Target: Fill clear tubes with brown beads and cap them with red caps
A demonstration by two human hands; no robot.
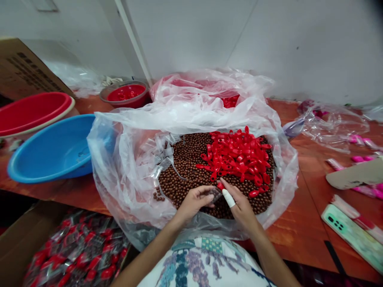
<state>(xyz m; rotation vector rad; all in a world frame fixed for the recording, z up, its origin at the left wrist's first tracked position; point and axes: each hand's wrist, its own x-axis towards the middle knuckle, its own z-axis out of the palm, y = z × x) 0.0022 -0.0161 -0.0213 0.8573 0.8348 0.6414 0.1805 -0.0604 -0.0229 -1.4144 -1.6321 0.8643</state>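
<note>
My left hand [193, 204] is closed around a small clear plastic container [216, 194] with brown balls inside. At its mouth, my right hand [241, 205], a white wrap on one finger, pinches a red cap [220, 186]. Whether the cap is seated cannot be made out. Both hands are over a wide bed of small brown balls [191, 159] inside a clear plastic bag [116, 159]. Loose red caps [239, 155] are heaped on the right of the balls. Several clear containers [151, 153] lie along the left side.
A blue basin [50, 153] and a red basin [36, 111] stand at left. Below, a cardboard box [20, 239] holds many filled, red-capped containers [80, 251]. Behind are a bowl of red pieces [127, 93] and another bag [209, 85]. A phone [353, 235] lies at right.
</note>
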